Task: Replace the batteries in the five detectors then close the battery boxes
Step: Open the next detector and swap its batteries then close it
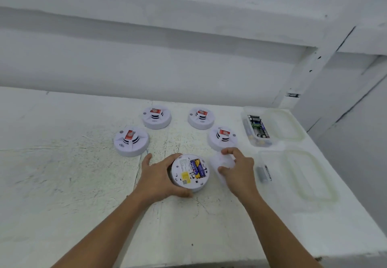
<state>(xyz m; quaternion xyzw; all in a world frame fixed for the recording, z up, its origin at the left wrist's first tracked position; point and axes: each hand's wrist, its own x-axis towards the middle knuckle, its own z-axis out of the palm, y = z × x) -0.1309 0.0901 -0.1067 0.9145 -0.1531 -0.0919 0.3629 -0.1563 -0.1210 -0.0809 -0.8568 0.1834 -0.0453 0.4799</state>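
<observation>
A white round detector lies upside down near the table's middle, its open compartment showing blue and yellow batteries. My left hand grips this detector from its left side. Just to the right, my right hand holds a white round cover, blurred. Several more white detectors with red stickers stand face up behind: one at the left, two at the back, one at the right.
A clear plastic box with several batteries sits at the back right, its lid beside it. A second clear box holding dark batteries is nearer, with its lid alongside. The table edge runs along the right.
</observation>
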